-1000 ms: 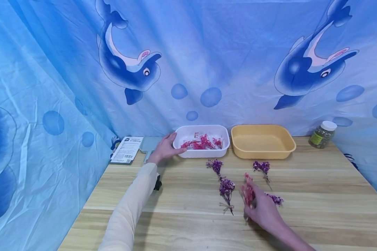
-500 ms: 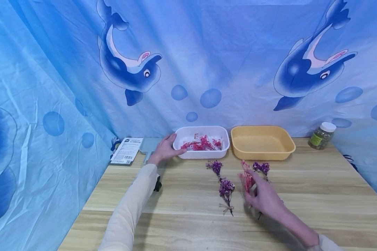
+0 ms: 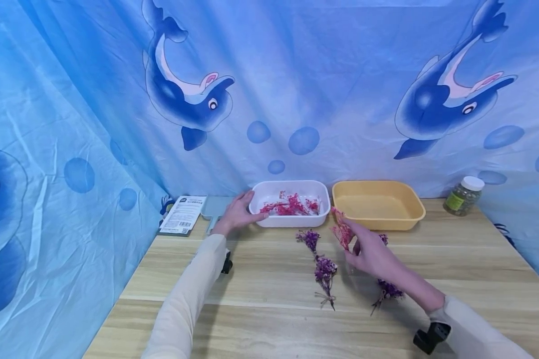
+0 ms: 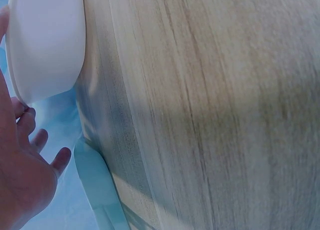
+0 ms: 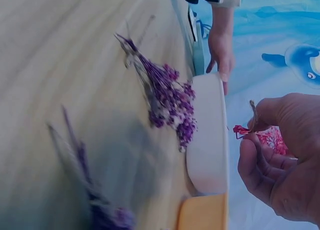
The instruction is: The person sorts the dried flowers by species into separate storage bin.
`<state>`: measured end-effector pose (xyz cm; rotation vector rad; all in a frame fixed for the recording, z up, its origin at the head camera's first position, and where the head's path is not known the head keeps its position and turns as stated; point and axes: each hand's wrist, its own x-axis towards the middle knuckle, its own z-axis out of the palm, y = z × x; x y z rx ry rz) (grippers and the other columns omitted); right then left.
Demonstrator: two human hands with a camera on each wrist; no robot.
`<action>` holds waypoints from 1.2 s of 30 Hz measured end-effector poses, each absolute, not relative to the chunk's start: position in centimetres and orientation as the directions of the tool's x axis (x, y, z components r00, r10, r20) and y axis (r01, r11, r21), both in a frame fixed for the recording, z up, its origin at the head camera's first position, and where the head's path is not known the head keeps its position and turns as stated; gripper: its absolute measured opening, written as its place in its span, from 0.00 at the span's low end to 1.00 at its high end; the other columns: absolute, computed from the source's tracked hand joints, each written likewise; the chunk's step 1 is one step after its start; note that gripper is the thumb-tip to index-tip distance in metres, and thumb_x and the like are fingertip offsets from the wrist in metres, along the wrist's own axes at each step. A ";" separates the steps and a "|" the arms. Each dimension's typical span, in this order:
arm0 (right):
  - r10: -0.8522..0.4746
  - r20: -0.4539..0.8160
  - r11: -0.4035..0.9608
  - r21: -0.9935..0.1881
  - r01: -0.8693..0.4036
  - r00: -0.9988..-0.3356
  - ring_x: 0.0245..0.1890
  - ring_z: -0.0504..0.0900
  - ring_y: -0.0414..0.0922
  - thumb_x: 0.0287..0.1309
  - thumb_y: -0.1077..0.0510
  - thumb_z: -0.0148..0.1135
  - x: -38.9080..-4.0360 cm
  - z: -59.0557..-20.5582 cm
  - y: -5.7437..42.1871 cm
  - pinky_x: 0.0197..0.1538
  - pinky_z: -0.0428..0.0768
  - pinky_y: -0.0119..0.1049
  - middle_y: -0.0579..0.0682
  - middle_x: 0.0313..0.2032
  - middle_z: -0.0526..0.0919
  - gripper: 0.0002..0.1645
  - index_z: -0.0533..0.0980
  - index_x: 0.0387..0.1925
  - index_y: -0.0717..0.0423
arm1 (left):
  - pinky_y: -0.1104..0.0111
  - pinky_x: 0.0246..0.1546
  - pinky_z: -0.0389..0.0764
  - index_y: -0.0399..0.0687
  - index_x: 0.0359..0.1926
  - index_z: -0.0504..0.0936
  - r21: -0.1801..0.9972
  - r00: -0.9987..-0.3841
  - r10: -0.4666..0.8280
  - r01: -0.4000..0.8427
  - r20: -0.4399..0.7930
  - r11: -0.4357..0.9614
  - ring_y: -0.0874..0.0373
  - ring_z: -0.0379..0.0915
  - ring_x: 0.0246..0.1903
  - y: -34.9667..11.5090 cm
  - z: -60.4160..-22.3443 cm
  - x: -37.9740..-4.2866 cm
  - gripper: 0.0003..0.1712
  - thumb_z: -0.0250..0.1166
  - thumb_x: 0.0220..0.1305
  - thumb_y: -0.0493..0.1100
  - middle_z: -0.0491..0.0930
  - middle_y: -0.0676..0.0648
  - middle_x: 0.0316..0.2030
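Observation:
My left hand (image 3: 238, 214) holds the left end of a white plastic tub (image 3: 292, 221), thumb on its front rim and fingers at the far corner. Pink dried flowers (image 3: 292, 205) lie inside. Between thumb and fingers, my right hand (image 3: 370, 252) pinches a small bunch of pink dried flowers (image 3: 341, 234), raised in front of the gap between the tubs; its tied stem (image 5: 252, 117) shows in the right wrist view. Left of that hand, two purple dried flower bunches (image 3: 325, 269) lie on the table. More purple flowers (image 3: 390, 290) lie partly hidden under the right forearm.
A yellow tub (image 3: 377, 223) stands right of the white one. Farther right is a jar with a white lid (image 3: 462, 196). At the back left lie a printed packet (image 3: 182, 215) and a pale green flat item (image 3: 211, 205). A blue dolphin curtain (image 3: 269, 89) hangs behind.
My right hand has lifted the pink bunch and carried it away from me and slightly left, toward the tubs, uncovering purple flowers behind it. The left hand has stayed on the white tub.

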<state>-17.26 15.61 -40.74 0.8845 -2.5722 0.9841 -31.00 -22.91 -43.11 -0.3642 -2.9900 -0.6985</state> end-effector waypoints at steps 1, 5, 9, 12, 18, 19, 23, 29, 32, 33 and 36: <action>-0.459 0.422 0.589 -0.514 -0.623 -0.782 0.23 0.76 0.36 0.42 0.73 0.74 -17.6 -40.6 15.6 0.23 0.80 0.30 0.59 0.39 0.82 0.52 0.61 0.70 0.69 | 0.39 0.69 0.53 0.44 0.79 0.50 0.432 -0.971 0.216 0.238 0.100 0.870 0.41 0.43 0.75 -22.9 -43.1 -31.0 0.64 0.65 0.54 0.75 0.50 0.42 0.77; -0.493 0.389 0.580 -0.520 -0.627 -0.779 0.23 0.77 0.37 0.44 0.73 0.73 -19.0 -39.8 15.3 0.22 0.79 0.29 0.57 0.38 0.81 0.50 0.61 0.69 0.69 | 0.39 0.69 0.53 0.44 0.79 0.51 0.447 -0.971 0.218 0.240 0.101 0.862 0.41 0.43 0.75 -22.9 -43.1 -31.0 0.64 0.66 0.53 0.74 0.50 0.42 0.77; -0.533 0.376 0.562 -0.513 -0.649 -0.758 0.22 0.77 0.37 0.45 0.73 0.72 -20.9 -39.1 14.9 0.22 0.80 0.29 0.55 0.37 0.81 0.49 0.61 0.70 0.69 | 0.40 0.69 0.53 0.43 0.79 0.51 0.437 -0.969 0.225 0.247 0.103 0.865 0.41 0.43 0.75 -23.1 -43.2 -31.1 0.64 0.65 0.54 0.74 0.51 0.42 0.77; -0.560 0.375 0.552 -0.496 -0.670 -0.739 0.22 0.77 0.36 0.45 0.73 0.71 -22.5 -38.6 14.7 0.23 0.80 0.29 0.54 0.36 0.81 0.49 0.60 0.70 0.70 | 0.39 0.69 0.53 0.44 0.79 0.51 0.439 -0.971 0.215 0.239 0.104 0.866 0.41 0.43 0.75 -23.1 -43.2 -31.2 0.64 0.65 0.53 0.75 0.50 0.42 0.77; -0.614 0.320 0.549 -0.484 -0.682 -0.721 0.22 0.78 0.38 0.48 0.73 0.70 -25.5 -37.5 14.0 0.24 0.81 0.31 0.53 0.36 0.81 0.49 0.58 0.71 0.70 | 0.39 0.69 0.53 0.44 0.79 0.51 0.434 -0.972 0.211 0.235 0.105 0.869 0.41 0.43 0.75 -23.1 -43.3 -31.2 0.64 0.65 0.54 0.75 0.50 0.42 0.77; -0.619 0.294 0.557 -0.488 -0.672 -0.728 0.23 0.78 0.38 0.49 0.72 0.69 -25.9 -37.3 13.8 0.25 0.81 0.31 0.53 0.36 0.80 0.49 0.58 0.72 0.68 | 0.39 0.69 0.53 0.44 0.79 0.51 0.431 -0.972 0.213 0.237 0.105 0.871 0.41 0.43 0.75 -23.1 -43.4 -31.3 0.64 0.64 0.54 0.75 0.50 0.42 0.77; -0.641 0.210 0.586 -0.487 -0.647 -0.738 0.24 0.79 0.41 0.53 0.70 0.69 -27.8 -36.7 13.0 0.27 0.82 0.33 0.52 0.35 0.80 0.50 0.56 0.74 0.65 | 0.39 0.69 0.53 0.45 0.79 0.51 0.432 -0.973 0.207 0.231 0.103 0.872 0.42 0.43 0.75 -22.9 -43.4 -31.1 0.63 0.65 0.55 0.74 0.50 0.43 0.77; -0.656 0.158 0.635 -0.413 -0.653 -0.738 0.19 0.76 0.41 0.54 0.67 0.68 -30.5 -36.0 11.7 0.27 0.80 0.38 0.65 0.55 0.77 0.50 0.54 0.75 0.67 | 0.41 0.70 0.53 0.45 0.79 0.51 0.427 -0.973 0.207 0.230 0.100 0.874 0.44 0.43 0.75 -22.9 -43.3 -31.1 0.63 0.66 0.55 0.73 0.50 0.44 0.77; -0.651 0.141 0.660 -0.379 -0.648 -0.746 0.24 0.79 0.48 0.55 0.66 0.68 -31.5 -36.0 11.0 0.33 0.83 0.43 0.68 0.63 0.71 0.50 0.54 0.75 0.67 | 0.40 0.69 0.53 0.45 0.79 0.51 0.430 -0.974 0.206 0.225 0.091 0.874 0.44 0.43 0.75 -22.8 -43.1 -30.9 0.62 0.66 0.55 0.73 0.50 0.44 0.77; -0.652 0.138 0.664 -0.371 -0.649 -0.746 0.28 0.80 0.51 0.55 0.66 0.68 -31.8 -36.0 10.8 0.38 0.84 0.46 0.68 0.64 0.71 0.50 0.54 0.75 0.67 | 0.40 0.69 0.53 0.45 0.79 0.51 0.434 -0.974 0.205 0.225 0.092 0.872 0.43 0.43 0.75 -22.8 -43.0 -30.9 0.62 0.66 0.55 0.73 0.50 0.44 0.77; -0.660 0.122 0.681 -0.320 -0.659 -0.741 0.47 0.81 0.58 0.54 0.66 0.69 -32.5 -36.1 10.1 0.56 0.79 0.52 0.68 0.68 0.66 0.49 0.56 0.74 0.68 | 0.39 0.69 0.52 0.44 0.79 0.51 0.437 -0.974 0.204 0.224 0.093 0.871 0.43 0.42 0.75 -22.8 -43.0 -30.8 0.63 0.66 0.55 0.73 0.50 0.43 0.77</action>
